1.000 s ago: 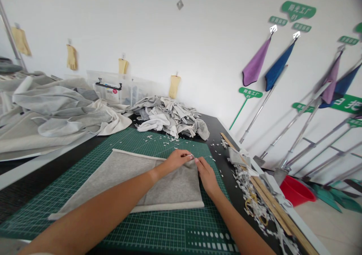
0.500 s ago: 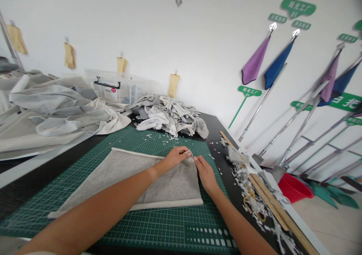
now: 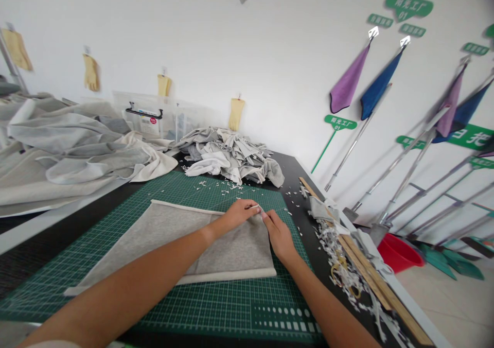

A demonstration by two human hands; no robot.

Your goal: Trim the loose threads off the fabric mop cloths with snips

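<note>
A grey piece of fabric [image 3: 239, 247] with pale edge strips lies spread over the green cutting mat [image 3: 216, 312]. At its far right corner, my left hand [image 3: 242, 213] pinches the cloth between thumb and fingers. Close beside it, my right hand [image 3: 278, 235] grips the same corner, its fingertips almost meeting the left ones. The corner is lifted a little, and the cloth below it puckers. The exact bit between the fingertips is partly hidden. My left forearm crosses over the fabric and covers some of it.
Grey cloth [image 3: 85, 142] is heaped at left, and a pile of cut pieces [image 3: 231, 155] sits beyond the mat. Along the right edge lie wooden strips [image 3: 366, 271], fabric scraps [image 3: 332, 250] and yellow-handled scissors [image 3: 341, 273]. A red bucket [image 3: 399, 253] stands on the floor.
My right hand's fingers have shifted slightly up and closer to the left fingertips at the corner. The fabric has stayed nearly in place; the camera view has moved slightly.
</note>
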